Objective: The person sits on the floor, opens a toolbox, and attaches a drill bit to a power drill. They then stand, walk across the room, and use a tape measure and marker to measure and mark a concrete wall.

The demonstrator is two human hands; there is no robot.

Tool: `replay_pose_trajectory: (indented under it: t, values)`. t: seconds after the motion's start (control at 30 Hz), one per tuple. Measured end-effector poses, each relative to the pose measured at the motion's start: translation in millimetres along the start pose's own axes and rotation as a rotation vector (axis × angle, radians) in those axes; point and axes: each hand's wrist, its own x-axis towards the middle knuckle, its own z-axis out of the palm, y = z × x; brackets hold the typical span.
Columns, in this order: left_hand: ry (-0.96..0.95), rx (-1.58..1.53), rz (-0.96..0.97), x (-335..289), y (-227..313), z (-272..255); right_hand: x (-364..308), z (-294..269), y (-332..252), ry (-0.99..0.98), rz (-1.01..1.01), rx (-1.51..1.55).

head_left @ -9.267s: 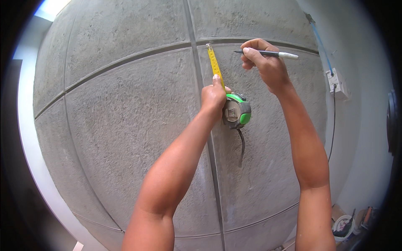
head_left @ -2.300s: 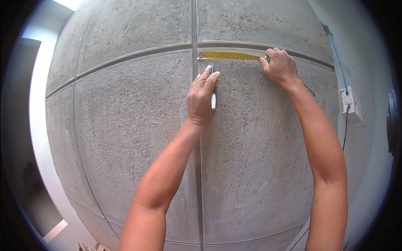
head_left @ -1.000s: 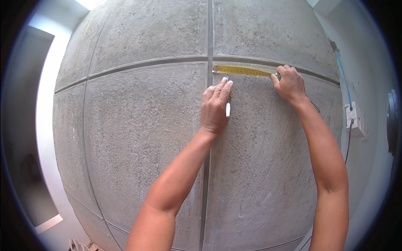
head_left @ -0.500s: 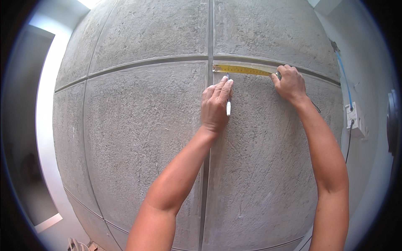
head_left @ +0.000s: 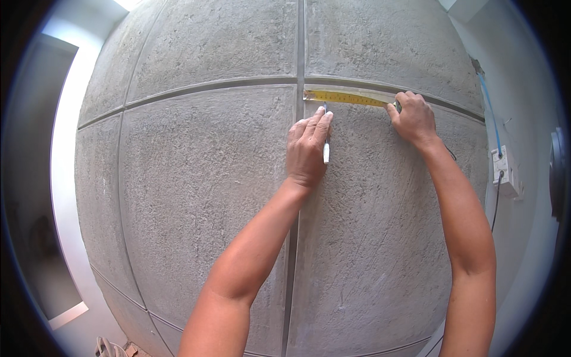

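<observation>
A yellow tape measure (head_left: 348, 97) is stretched across the top of a grey textured wall panel (head_left: 380, 208), just under the horizontal groove. Its metal end lies beside the vertical groove. My right hand (head_left: 414, 117) is closed around the tape's case, which is mostly hidden by the fingers. My left hand (head_left: 307, 143) pinches a white pen (head_left: 326, 153) held upright, its tip up by the tape's lower edge not far from the metal end. The heel of the left hand lies over the vertical groove.
Grooves (head_left: 202, 90) divide the rough wall into large panels. On the right side wall, a white socket box (head_left: 504, 172) has a blue cable (head_left: 489, 110) above and a black cord below. At left stands a white-framed opening (head_left: 62, 196); a beige bundle (head_left: 109, 347) sits at lower left.
Almost nothing differs. The whole view has shifted very slightly, and both hands keep their places on the tape and the pen.
</observation>
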Motion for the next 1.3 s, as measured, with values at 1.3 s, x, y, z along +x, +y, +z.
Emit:
replay_pose_trajectory:
  t: [1.3]
  values:
    - [0.057,0.012,-0.014,-1.8,-1.4,3.1,0.4,1.3,1.3,0.001,-0.004,0.024]
